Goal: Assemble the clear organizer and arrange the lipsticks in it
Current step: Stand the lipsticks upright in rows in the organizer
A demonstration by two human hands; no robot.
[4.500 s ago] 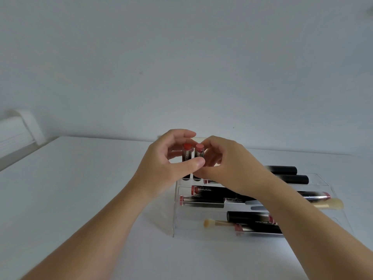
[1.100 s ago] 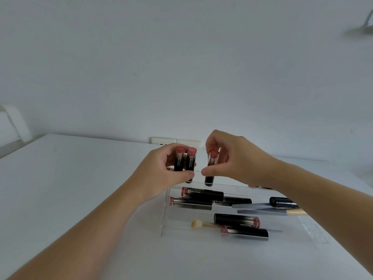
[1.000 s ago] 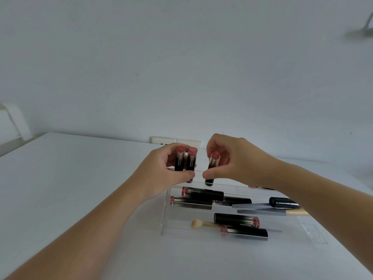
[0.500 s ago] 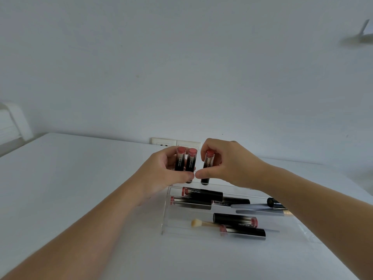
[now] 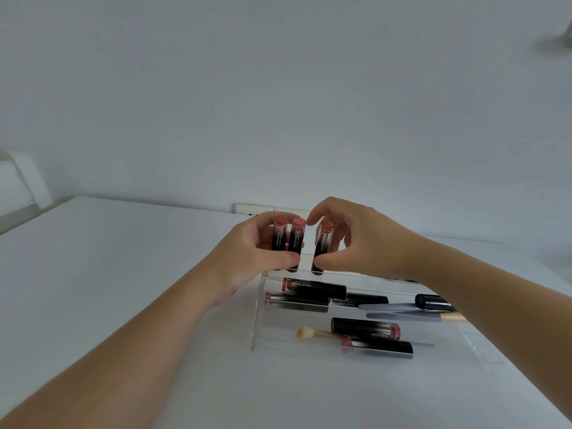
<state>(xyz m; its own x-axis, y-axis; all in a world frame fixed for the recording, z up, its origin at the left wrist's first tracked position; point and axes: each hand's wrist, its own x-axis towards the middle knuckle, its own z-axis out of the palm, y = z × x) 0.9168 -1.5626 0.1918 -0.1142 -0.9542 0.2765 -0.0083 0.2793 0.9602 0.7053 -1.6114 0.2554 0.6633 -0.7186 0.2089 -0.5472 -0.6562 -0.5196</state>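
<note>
The clear organizer (image 5: 257, 320) stands on the white table, stepped up toward the back. On its top tier, my left hand (image 5: 247, 255) grips two upright black lipsticks with pink caps (image 5: 288, 236). Just to their right a third upright lipstick (image 5: 322, 246) stands slightly tilted. My right hand (image 5: 365, 239) curls round it, thumb at its lower part and index finger arched over the cap. Several more lipsticks lie flat on the lower tiers, such as one near the front (image 5: 365, 329) and one higher up (image 5: 312, 287).
A small makeup brush (image 5: 309, 332) and a long grey-handled tool (image 5: 399, 306) lie among the flat lipsticks. A wall socket (image 5: 252, 209) sits behind the hands. The white table (image 5: 123, 274) stretches to the left and front; a white chair back (image 5: 21, 181) is at far left.
My right hand brought the third lipstick left, close beside the two in my left hand. Its thumb has slid lower on the tube and its index finger has lifted above the cap.
</note>
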